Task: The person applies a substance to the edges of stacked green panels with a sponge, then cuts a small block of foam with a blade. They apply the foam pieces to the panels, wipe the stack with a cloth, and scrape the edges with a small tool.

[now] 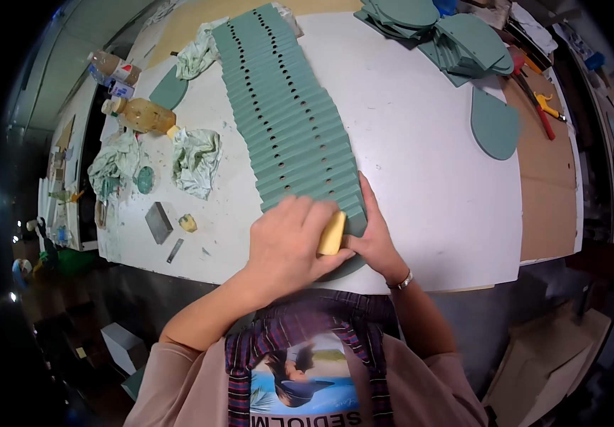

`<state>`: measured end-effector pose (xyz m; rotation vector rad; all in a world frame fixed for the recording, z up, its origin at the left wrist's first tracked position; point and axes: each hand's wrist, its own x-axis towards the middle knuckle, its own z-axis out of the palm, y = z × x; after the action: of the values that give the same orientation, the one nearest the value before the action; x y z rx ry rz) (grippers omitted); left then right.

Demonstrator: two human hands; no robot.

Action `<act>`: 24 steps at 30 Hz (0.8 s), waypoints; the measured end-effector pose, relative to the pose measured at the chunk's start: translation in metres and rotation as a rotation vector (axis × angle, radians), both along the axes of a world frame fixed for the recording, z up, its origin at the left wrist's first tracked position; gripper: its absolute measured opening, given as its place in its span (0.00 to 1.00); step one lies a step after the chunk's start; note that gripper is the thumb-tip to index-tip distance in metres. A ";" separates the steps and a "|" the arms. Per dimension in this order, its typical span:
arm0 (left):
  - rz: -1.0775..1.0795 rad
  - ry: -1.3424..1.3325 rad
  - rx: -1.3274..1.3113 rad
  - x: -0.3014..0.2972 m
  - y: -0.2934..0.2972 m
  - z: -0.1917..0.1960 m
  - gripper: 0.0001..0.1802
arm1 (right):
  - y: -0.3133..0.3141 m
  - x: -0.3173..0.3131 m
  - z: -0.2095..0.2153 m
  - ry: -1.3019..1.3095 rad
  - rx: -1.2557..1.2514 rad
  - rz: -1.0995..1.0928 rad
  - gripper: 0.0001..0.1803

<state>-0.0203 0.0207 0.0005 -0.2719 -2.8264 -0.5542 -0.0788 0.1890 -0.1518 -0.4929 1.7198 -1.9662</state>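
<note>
A long row of overlapping green panels [289, 107], each with two dark holes, runs from the far side of the white table down to my hands. My left hand [286, 238] is closed around a small yellow block [332, 233], which it holds against the nearest panel; its fingers are slightly blurred. My right hand [374, 238], with a watch on the wrist, grips the right edge of that same panel, index finger stretched along the side and thumb near the block. The rounded near end of the panel is partly hidden under my hands.
To the left lie crumpled cloths [197, 162], a bottle of brownish liquid [143, 115], a grey block [158, 222] and a small yellowish lump [188, 223]. Stacked green panels [467, 46] stand far right, with one loose panel [495, 124] nearer. Red-and-yellow hand tools [545, 107] lie on brown board.
</note>
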 end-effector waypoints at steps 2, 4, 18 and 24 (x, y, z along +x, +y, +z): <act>0.011 -0.113 -0.034 0.010 0.000 -0.003 0.28 | 0.002 -0.001 0.001 0.052 0.029 0.014 0.66; 0.107 -0.142 -0.004 0.036 -0.017 -0.007 0.28 | 0.006 -0.001 -0.006 0.096 0.066 0.011 0.67; 0.453 -0.037 -0.024 0.053 0.003 -0.010 0.26 | 0.005 -0.007 0.004 0.052 0.127 0.116 0.67; 0.647 0.080 -0.007 0.037 -0.011 0.006 0.24 | 0.005 -0.008 0.001 0.102 0.192 0.129 0.68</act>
<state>0.0171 0.0093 0.0064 0.5875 -2.6168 -0.3703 -0.0872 0.1936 -0.1507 -0.6271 1.8667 -1.6925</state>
